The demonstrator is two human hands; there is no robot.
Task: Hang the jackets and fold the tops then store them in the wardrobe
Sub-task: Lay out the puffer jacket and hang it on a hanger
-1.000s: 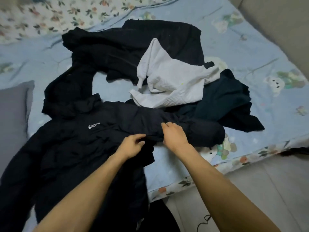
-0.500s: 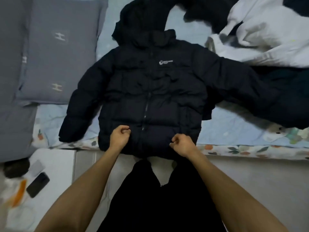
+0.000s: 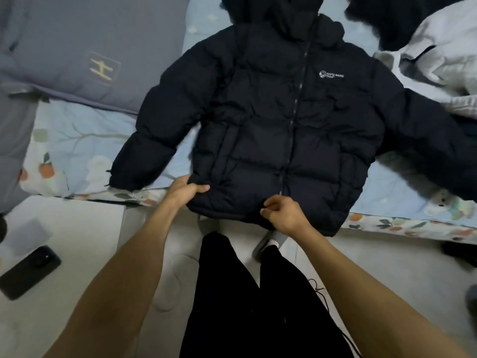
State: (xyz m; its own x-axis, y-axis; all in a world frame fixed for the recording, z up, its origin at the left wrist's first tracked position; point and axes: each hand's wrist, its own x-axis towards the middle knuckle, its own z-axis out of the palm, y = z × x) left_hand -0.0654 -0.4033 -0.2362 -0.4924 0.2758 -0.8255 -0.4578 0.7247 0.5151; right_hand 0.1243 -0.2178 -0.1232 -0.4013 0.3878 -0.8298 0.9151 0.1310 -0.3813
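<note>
Black and glossy, a phone (image 3: 30, 272) is lying on the pale floor (image 3: 77, 228) at the far left, beside the bed. Above it a grey pillow (image 3: 85, 47) with a small cream mark is resting on the light-blue printed bedsheet (image 3: 77, 140), its lower corner lying just beside the jacket's left-hand sleeve.

Moving right, the dark puffer jacket (image 3: 271, 125) is lying flat and front-up on the bedsheet, zipped closed, with its hem hanging slightly over the edge of the bed and its hood bunching at the top. A small white logo is showing on the chest. Both sleeves are spreading outward; the one toward the right is running over another dark garment there.

The left hand (image 3: 187, 191) is gripping the hem near its left corner, thumb on top and fingers curling beneath the fabric. The right hand (image 3: 282, 214) is pinching the hem at the bottom of the zip, fingers curling around the edge. The two hands are sitting apart along the same edge, both clamping the jacket.

Below them the person's legs in black trousers (image 3: 245, 306) are standing against the bed, with a drawstring dangling at the right.

At the upper right a white garment (image 3: 438, 52) is lying crumpled, with more dark clothing (image 3: 382, 19) piling behind it, crowding the jacket's right shoulder.
</note>
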